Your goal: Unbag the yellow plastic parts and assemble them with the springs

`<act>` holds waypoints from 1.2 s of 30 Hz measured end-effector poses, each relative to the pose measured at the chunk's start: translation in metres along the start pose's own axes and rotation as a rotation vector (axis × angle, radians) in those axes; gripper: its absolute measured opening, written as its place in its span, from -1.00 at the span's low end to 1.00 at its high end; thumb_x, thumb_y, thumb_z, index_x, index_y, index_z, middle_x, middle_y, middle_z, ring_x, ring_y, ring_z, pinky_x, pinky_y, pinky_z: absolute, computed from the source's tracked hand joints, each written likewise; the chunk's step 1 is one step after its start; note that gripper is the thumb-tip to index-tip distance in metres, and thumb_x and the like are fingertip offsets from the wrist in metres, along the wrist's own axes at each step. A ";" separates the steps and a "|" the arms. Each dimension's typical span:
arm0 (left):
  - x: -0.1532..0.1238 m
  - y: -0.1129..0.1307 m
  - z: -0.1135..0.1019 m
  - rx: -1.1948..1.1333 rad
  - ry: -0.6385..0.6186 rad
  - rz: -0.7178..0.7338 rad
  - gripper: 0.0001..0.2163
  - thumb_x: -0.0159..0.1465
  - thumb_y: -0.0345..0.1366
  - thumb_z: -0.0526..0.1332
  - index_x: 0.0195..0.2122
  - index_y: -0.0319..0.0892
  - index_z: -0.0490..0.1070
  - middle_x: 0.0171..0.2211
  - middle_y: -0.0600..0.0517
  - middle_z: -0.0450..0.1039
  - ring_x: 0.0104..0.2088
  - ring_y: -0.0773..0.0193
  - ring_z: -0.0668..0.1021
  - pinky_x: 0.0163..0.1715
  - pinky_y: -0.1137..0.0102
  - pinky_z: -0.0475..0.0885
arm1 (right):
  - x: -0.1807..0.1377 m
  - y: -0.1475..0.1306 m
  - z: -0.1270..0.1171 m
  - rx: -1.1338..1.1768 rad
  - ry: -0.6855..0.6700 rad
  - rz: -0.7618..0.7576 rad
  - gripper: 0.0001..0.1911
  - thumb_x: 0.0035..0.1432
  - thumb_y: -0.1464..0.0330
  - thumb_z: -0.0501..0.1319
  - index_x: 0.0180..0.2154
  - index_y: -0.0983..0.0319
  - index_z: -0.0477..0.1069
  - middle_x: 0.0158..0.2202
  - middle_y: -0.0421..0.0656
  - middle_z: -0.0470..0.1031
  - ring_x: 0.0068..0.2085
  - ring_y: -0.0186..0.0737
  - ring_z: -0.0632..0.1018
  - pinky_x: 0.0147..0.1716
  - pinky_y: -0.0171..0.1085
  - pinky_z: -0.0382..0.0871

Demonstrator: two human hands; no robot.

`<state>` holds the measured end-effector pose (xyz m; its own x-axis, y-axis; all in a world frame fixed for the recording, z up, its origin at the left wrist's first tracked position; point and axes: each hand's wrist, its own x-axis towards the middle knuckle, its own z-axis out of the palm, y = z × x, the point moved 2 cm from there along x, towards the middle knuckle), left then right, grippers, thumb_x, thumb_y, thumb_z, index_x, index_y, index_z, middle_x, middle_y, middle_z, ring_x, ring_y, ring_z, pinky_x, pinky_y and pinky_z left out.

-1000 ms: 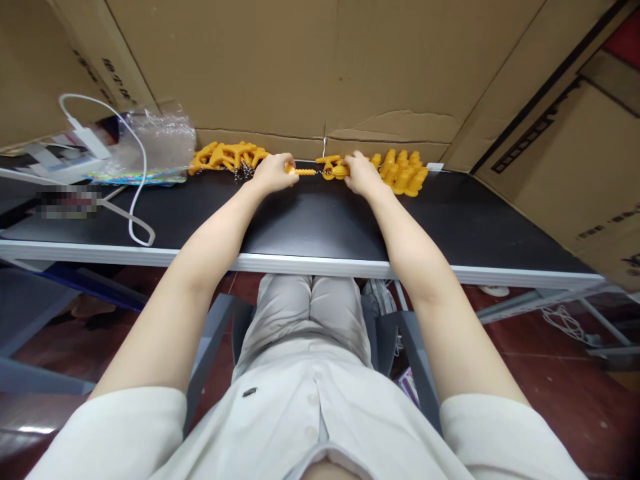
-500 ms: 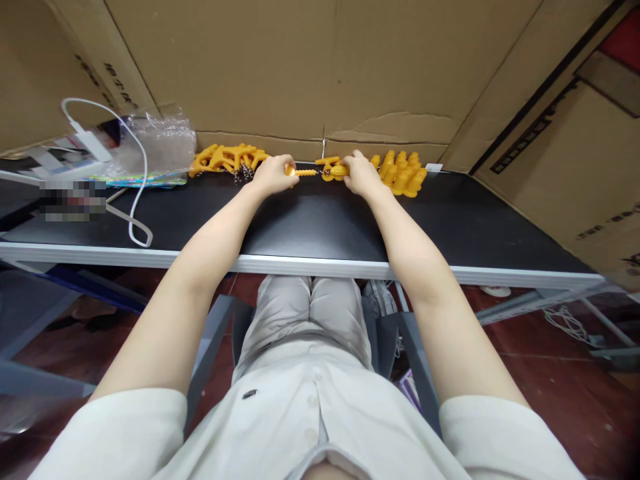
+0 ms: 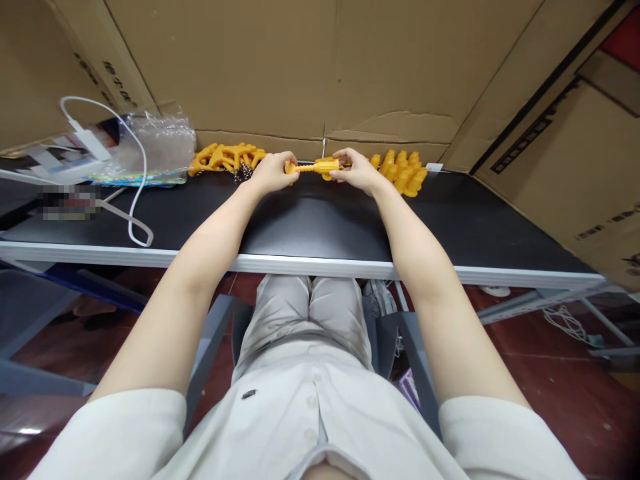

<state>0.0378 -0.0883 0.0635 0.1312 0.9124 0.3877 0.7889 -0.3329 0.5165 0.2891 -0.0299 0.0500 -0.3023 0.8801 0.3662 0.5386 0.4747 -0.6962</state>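
My left hand (image 3: 273, 171) is closed with its fingertips on the yellow head of a plastic corkscrew (image 3: 304, 169), whose ribbed shaft lies level and points right. My right hand (image 3: 356, 170) pinches a yellow plastic sleeve (image 3: 327, 166) from its right end. The shaft meets the sleeve's left end, and its tip is out of sight there. Just beneath the sleeve a small yellow part (image 3: 327, 177) shows, mostly covered. Left of my left hand is a pile of yellow corkscrews (image 3: 227, 157) with metal spirals. Several yellow sleeves (image 3: 403, 175) stand grouped to the right.
A black tabletop (image 3: 315, 223) with a metal front edge lies before me, backed by a cardboard wall (image 3: 280, 73). At the left are a clear plastic bag (image 3: 157, 143), a white cable (image 3: 145, 167) and papers. A small white piece (image 3: 434, 167) sits behind the sleeves.
The sleeve in my right hand now lies level against the corkscrew's shaft, covering the metal spiral that showed at its tip. My left hand has barely moved.
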 end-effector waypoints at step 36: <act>-0.001 0.002 -0.001 0.143 0.102 0.163 -0.69 0.34 -0.25 0.29 0.09 -0.13 0.62 -0.21 -0.05 0.63 -0.06 0.02 0.66 0.15 0.17 0.51 | -0.018 -0.025 -0.009 0.386 -0.034 0.272 -0.30 0.30 -0.36 0.36 -0.31 0.16 0.50 -0.64 -0.25 0.39 -0.62 -0.31 0.41 -0.58 -0.31 0.39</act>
<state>0.0391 -0.0898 0.0652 0.2085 0.8178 0.5364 0.8403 -0.4304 0.3297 0.2877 -0.0576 0.0665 -0.2198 0.9679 0.1223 0.2723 0.1813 -0.9450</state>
